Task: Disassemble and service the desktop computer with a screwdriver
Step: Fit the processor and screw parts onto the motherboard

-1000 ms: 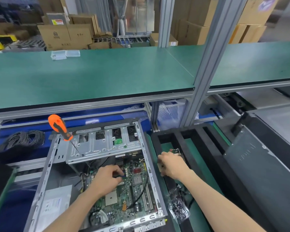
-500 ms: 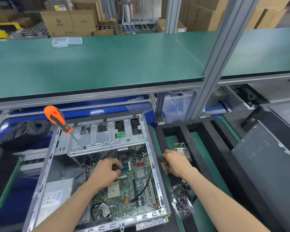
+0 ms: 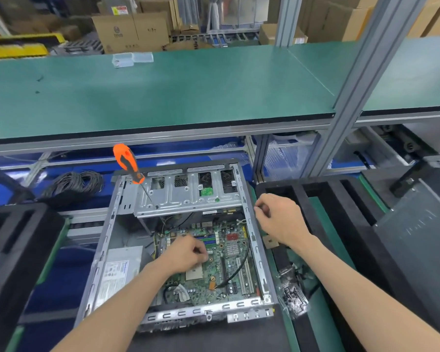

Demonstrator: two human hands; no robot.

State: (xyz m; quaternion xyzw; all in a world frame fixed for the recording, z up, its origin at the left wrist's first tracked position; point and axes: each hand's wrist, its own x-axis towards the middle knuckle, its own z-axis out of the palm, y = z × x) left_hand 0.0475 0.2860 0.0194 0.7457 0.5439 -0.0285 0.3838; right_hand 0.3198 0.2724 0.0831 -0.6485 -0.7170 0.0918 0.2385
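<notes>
The open desktop case [image 3: 255, 241] lies flat in front of me, with the green motherboard [image 3: 230, 271] exposed inside. My left hand [image 3: 186, 255] rests on the board just above the bare CPU socket [image 3: 194, 273], fingers curled down with nothing visible in them. My right hand [image 3: 280, 219] hovers over the case's right rim with curled fingers and nothing visible in them. An orange-handled screwdriver [image 3: 128, 163] stands tilted by itself, tip on the silver drive cage [image 3: 188, 198]. A small tan square part [image 3: 270, 242] lies just right of the case.
A black foam tray [image 3: 315, 189] sits right of the case, a clear bag of small parts [image 3: 292, 294] beside it. A grey side panel [image 3: 417, 247] lies far right. A coiled black cable [image 3: 74, 184] sits left. A green shelf [image 3: 163, 92] and aluminium post [image 3: 353, 80] overhang.
My right hand left the foam tray and rose toward the case's right rim. My left hand slid slightly down the board. The screwdriver stayed put.
</notes>
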